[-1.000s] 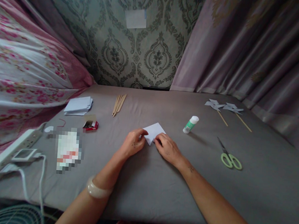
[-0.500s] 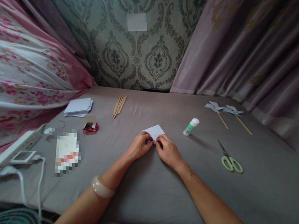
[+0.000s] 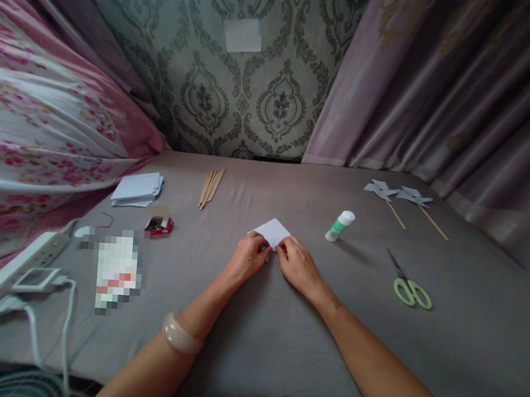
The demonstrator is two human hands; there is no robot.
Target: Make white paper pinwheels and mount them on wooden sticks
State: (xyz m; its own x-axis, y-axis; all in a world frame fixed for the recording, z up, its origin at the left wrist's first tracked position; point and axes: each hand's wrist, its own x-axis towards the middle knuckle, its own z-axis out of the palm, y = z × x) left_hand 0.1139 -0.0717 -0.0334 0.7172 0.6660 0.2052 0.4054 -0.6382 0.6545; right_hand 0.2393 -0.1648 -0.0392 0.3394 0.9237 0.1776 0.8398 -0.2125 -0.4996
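Observation:
A white sheet of paper (image 3: 273, 231) lies on the grey cloth in front of me, one corner pointing away. My left hand (image 3: 249, 255) is closed on its near left side, fingers bent. On the near right side my right hand (image 3: 297, 262) pinches the paper, its fingertips close to those of the left. The fingers hide the near part of the sheet. To the right stands a glue stick (image 3: 340, 226) with a green label, and beyond it lie scissors (image 3: 409, 287) with light green handles.
Two paper pinwheels (image 3: 381, 193) on sticks lie at the back right. At the left are a stack of white paper (image 3: 137, 189), several wooden sticks (image 3: 211, 189), a small red box (image 3: 158, 225), a blurred packet (image 3: 117, 273) and a power strip (image 3: 18, 284) with white cables.
The paper has shifted slightly and its far corner now points more squarely away from me. Both hands stay on it, with the fingertips a little farther apart.

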